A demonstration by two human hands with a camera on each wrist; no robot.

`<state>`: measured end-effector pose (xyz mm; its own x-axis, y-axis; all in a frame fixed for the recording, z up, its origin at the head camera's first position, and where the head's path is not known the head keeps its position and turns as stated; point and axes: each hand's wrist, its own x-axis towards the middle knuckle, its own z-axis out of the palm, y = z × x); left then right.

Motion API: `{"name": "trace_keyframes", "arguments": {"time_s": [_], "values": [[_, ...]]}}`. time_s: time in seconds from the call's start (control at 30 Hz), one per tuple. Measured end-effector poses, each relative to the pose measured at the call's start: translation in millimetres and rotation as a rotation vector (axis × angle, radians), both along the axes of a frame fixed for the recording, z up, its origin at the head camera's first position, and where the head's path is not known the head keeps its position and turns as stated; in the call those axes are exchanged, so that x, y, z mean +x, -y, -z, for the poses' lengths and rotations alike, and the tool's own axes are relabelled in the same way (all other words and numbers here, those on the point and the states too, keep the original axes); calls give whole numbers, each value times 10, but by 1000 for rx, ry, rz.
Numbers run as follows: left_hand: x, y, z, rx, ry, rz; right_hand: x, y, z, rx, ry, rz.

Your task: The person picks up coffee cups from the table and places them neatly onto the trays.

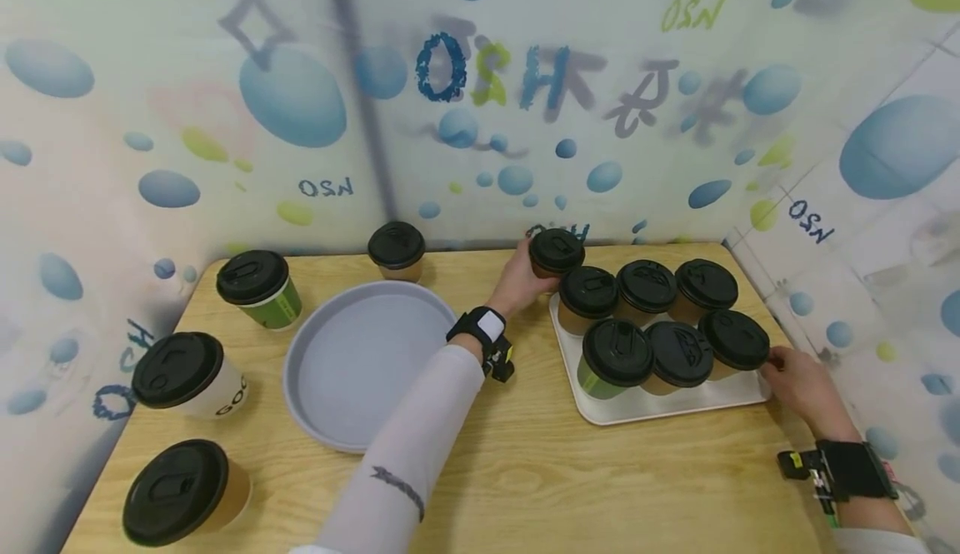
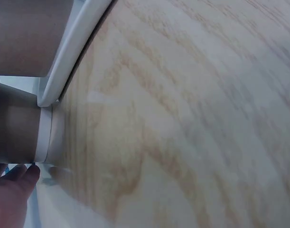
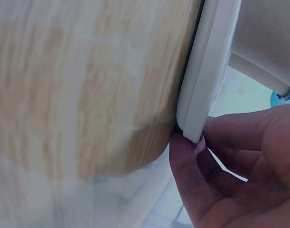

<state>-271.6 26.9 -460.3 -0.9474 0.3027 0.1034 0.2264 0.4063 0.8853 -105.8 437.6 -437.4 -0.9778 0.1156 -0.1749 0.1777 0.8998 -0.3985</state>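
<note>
My left hand (image 1: 519, 281) grips a brown paper cup (image 2: 14, 126) with a black lid (image 1: 557, 249), by the back left corner of a white tray (image 1: 652, 406). In the left wrist view the cup is upright with its pale base close to the table, beside the tray's corner. Several black-lidded cups stand in two rows on the tray, among them a green one (image 1: 597, 384) at the front left. At the tray's right side, my right hand (image 1: 804, 387) pinches the rim (image 3: 201, 95) between thumb and fingers, next to a brown cup (image 1: 723, 369).
A round grey tray (image 1: 367, 362) lies left of centre under my left forearm. Around it stand a brown cup (image 1: 401, 271), a green cup (image 1: 276, 308), a white cup (image 1: 213, 391) and another brown cup (image 1: 234, 496). Patterned cloth walls (image 1: 480, 162) border the wooden table (image 1: 570, 487).
</note>
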Motion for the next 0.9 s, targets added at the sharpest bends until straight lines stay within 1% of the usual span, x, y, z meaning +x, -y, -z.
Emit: {"name": "trace_keyframes", "arguments": {"time_s": [0.17, 0.33, 0.47, 0.6, 0.77, 0.9], "values": [[38, 10, 9, 10, 29, -26, 7, 9, 27, -4, -13, -8], [77, 54, -42, 53, 16, -39, 9, 2, 28, 11, -31, -21], [106, 138, -90, 67, 11, -56, 11, -8, 8, 24, -33, -25], [149, 250, -131, 71, 17, -79, 7, -10, 1, 25, -14, -19], [235, 378, -254, 89, 14, -104, -1, -5, 1, 24, -11, -16], [347, 484, -387, 86, -3, -113, -1, 3, 3, 16, -19, -21]]}}
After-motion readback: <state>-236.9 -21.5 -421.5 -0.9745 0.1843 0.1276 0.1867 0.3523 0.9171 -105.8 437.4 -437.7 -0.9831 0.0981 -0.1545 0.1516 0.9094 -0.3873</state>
